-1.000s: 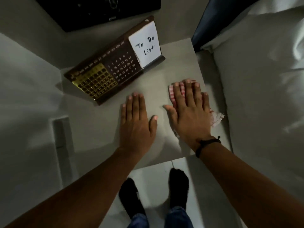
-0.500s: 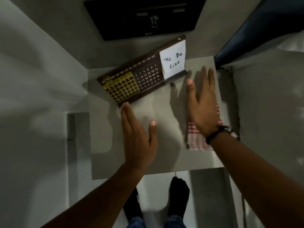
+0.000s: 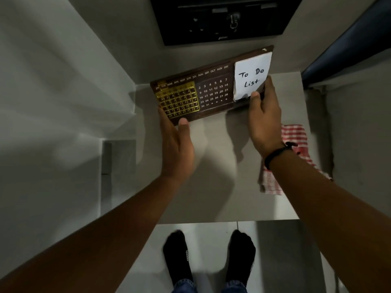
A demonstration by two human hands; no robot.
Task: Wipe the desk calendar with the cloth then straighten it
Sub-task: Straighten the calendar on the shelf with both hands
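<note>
Both hands are on the desk calendar (image 3: 203,94) now, left hand (image 3: 176,144) pinching its near-left corner, right hand (image 3: 264,121) gripping the notepad end. It stands between the fingers, long axis skewed, right end farther back. Checked cloth (image 3: 294,134) lies loose behind the right wrist.

Single head-worn view, looking steeply down, close over the table (image 3: 222,187), feet below

A desk calendar (image 3: 211,89) stands at the table's (image 3: 222,187) back; a cloth (image 3: 294,134) lies right, nearer the front; hands at each calendar end.
</note>
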